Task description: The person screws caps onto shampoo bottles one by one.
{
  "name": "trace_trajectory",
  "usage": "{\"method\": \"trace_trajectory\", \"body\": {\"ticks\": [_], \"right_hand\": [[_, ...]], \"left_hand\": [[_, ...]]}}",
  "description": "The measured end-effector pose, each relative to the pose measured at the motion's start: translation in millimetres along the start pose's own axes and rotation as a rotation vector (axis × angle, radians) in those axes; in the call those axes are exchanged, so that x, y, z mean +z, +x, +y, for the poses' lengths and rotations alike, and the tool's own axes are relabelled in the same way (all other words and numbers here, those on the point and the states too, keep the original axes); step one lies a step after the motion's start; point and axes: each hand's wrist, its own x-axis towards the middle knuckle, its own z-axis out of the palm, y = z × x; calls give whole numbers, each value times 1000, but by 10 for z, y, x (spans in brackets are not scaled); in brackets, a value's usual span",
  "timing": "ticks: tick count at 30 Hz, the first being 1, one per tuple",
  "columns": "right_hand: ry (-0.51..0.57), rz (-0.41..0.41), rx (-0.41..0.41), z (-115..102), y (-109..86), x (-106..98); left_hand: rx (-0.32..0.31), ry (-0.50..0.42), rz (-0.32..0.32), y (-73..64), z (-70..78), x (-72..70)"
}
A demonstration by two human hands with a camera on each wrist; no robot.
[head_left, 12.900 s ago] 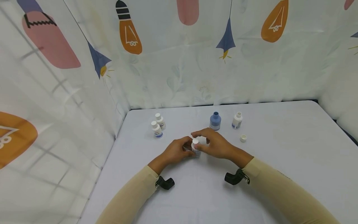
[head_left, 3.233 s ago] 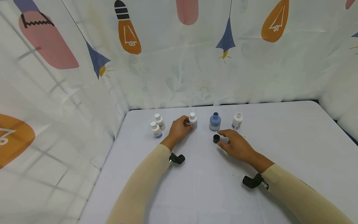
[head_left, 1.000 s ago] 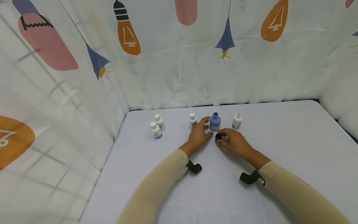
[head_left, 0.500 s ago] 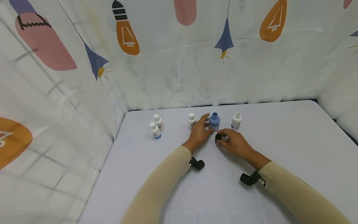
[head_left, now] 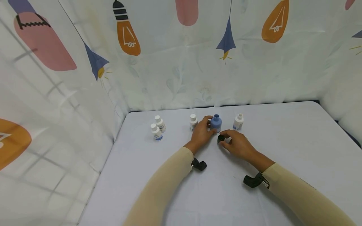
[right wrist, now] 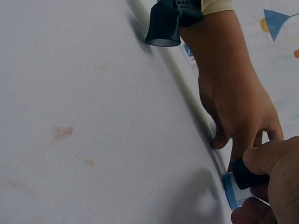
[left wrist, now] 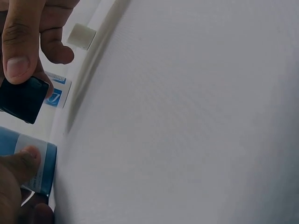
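A blue bottle (head_left: 216, 124) stands uncapped at the table's back middle. My left hand (head_left: 200, 135) holds it from the left, thumb on the label of the bottle (left wrist: 49, 163) in the left wrist view. Just in front of it, my right hand (head_left: 238, 145) pinches a black screw cap (head_left: 220, 139) between thumb and fingers. The right wrist view shows the black cap (right wrist: 246, 176) close before the blue bottle (right wrist: 229, 191), with the left hand (right wrist: 240, 100) behind. The bottle's mouth faces up in the head view, apart from the cap.
A capped white bottle (head_left: 193, 123) stands left of my left hand. Farther left are two more capped white bottles (head_left: 156, 132). An open white bottle (head_left: 238, 121) stands right of the blue one. A white cap (left wrist: 81, 36) lies on the table (head_left: 297, 150).
The white bottle once between both hands now stands at the back. My left hand has shifted right from it to the blue bottle. My right hand has taken hold of the black cap.
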Motion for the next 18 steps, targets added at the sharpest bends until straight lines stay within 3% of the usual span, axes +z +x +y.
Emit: {"method": "trace_trajectory", "body": {"ticks": [8, 18], "right_hand": [[-6, -18, 18, -55, -31, -82], [-16, -34, -4, -77, -60, -183]], "left_hand": [[44, -32, 0, -44, -36, -20], [85, -93, -49, -173, -49, -130]]}}
